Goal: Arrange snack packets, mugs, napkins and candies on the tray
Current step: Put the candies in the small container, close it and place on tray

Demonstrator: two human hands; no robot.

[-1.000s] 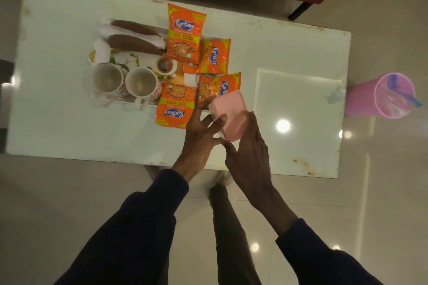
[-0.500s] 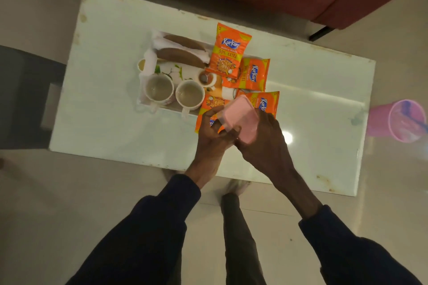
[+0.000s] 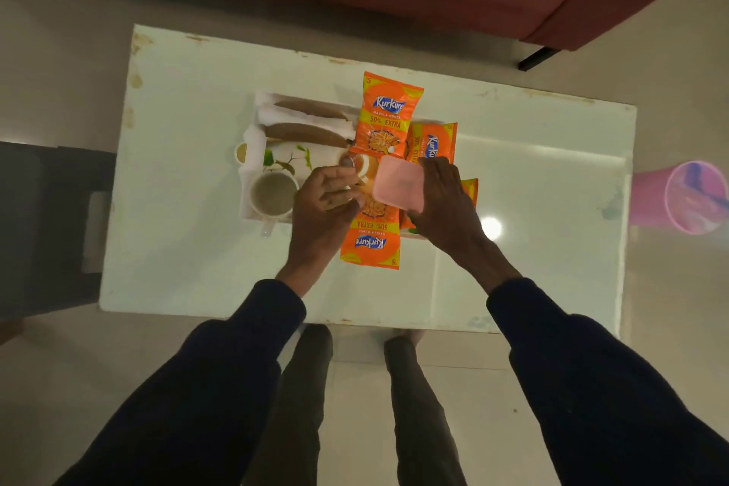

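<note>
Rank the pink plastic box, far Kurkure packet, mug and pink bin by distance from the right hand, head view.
1. pink plastic box, gripped by the right hand.
2. far Kurkure packet, just beyond the hand.
3. mug, well to the left.
4. pink bin, at the far right.

- L hand (image 3: 327,197): reaches fwd, fingers curled inward; can't tell if it holds anything.
- R hand (image 3: 445,201): back facing up, fingers gripping edge of pale pink square plastic box (image 3: 396,183).
- Both forearms, in dark sleeves (image 3: 552,347), angle inward; hands near each other, not touching.
</note>
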